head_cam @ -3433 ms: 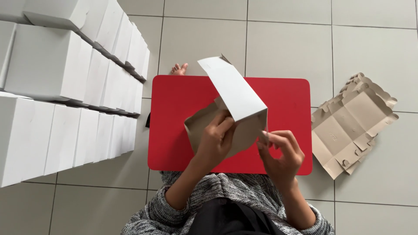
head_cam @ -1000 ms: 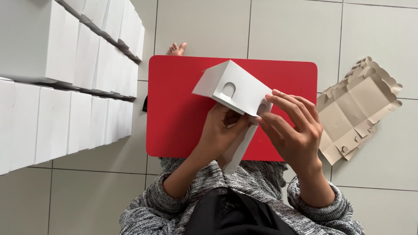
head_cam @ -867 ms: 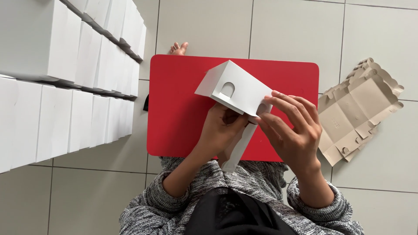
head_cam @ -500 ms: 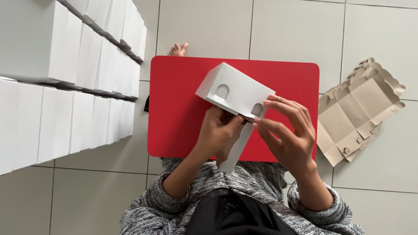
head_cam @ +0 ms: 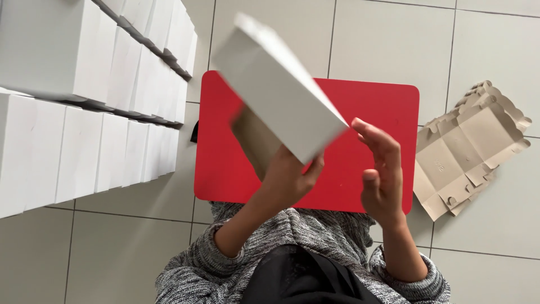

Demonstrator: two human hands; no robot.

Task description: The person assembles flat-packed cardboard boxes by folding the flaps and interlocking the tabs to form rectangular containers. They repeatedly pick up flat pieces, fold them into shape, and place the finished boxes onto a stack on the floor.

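Left hand: left hand (head_cam: 288, 179) grips the white folded box (head_cam: 278, 93) from below, fingers wrapped on its lower edge
Box position: lifted above the red tray (head_cam: 371, 112), tilted, motion-blurred; brown inner side shows at the lower left
Right hand: right hand (head_cam: 381, 169) free, fingers loosely spread and slightly curled, just right of the box, not touching it
Left of tray: rows of stacked white boxes (head_cam: 90, 90) on the tiled floor (head_cam: 394, 34)
Right of tray: flat brown cardboard blanks (head_cam: 469, 146), unfolded, lying on the floor
Sleeves: grey knit

White box (head_cam: 281, 90) held above; white boxes (head_cam: 84, 95) stacked left; flat cardboard (head_cam: 467, 149) right.
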